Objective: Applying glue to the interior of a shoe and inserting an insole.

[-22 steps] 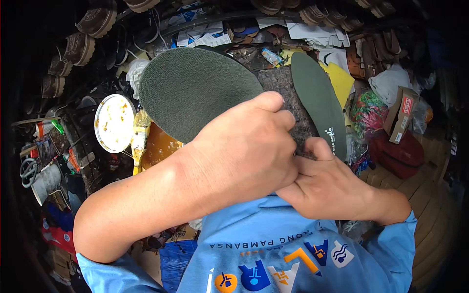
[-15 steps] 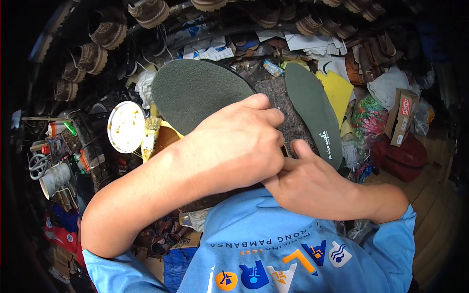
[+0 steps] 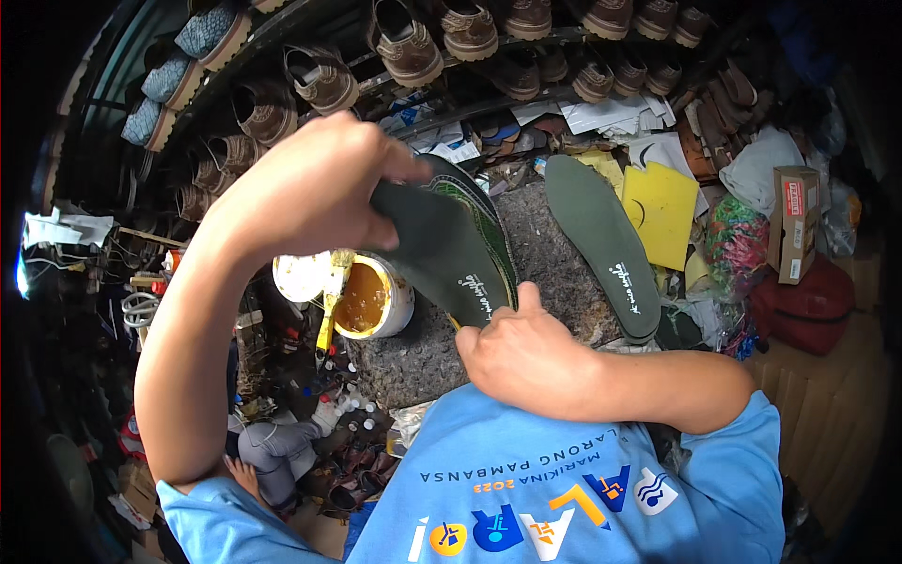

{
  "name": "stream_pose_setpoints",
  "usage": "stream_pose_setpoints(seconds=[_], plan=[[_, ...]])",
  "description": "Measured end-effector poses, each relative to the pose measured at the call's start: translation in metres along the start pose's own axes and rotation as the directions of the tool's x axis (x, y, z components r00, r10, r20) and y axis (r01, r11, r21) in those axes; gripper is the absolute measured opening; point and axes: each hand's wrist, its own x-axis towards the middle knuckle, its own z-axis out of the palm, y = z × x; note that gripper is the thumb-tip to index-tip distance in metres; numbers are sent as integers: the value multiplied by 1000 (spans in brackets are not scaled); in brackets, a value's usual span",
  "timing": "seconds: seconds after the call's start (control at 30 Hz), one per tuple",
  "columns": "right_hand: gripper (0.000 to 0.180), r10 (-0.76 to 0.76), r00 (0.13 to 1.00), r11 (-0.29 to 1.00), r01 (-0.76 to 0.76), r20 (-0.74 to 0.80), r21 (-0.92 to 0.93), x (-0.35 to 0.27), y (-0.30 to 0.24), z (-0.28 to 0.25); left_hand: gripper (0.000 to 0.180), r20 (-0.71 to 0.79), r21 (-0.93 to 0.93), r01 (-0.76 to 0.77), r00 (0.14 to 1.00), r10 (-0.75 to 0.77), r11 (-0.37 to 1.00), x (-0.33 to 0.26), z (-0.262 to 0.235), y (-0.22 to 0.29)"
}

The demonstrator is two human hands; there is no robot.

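The rough, dark grey-brown table (image 3: 545, 254) lies beneath and beyond the right grip (image 3: 521, 352), its far part stretching out ahead of the knuckles. Over it, running from the right grip out to the left grip (image 3: 319, 179), a dark shoe-like piece with a green patterned lining (image 3: 489, 221) shows along the right edge of what lies on it.

On top is the dark green, flat, foot-shaped insole (image 3: 432, 249), slanting between both grips. It seems light and bendy, thin enough to flex under little force, with a matt face that probably doesn't slip much; it looks hard to break, though its edge could crease. The broad toe end and the narrower heel end appear the best holds. It has a plain, even green surface, blurred toward the left grip, with white script near the right grip.

The right grip is closed, fingers curled around the heel end. The left grip is partly spread at the toe end, thumb and blurred fingers apart; whether it pinches the insole I cannot tell.

A matching green insole with white script (image 3: 597, 244) lies ahead and to the right of the right grip. Left of the right grip stands a white pot of amber paste (image 3: 376, 301), with a yellow-handled brush (image 3: 329, 320) just beside it.
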Motion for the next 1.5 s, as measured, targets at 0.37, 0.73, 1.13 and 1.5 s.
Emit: stream_pose_setpoints(seconds=[0.37, 0.73, 1.13, 1.5], plan=[[12, -13, 999, 1000, 14, 53, -18, 5, 3, 9, 59, 96, -127, -144, 983, 156, 982, -55, 37, 56], [12, 14, 997, 999, -17, 77, 32, 7, 3, 7, 46, -200, -104, -7, 980, -14, 995, -50, 55, 68], [14, -67, 985, 997, 73, 156, -35, 4, 4, 7, 42, 6, -143, 108, 994, -108, 984, -13, 102, 75], [11, -35, 999, 998, 35, -6, -56, 1, 2, 10, 39, -201, 212, 91, 978, -47, 973, -31, 108, 76]])
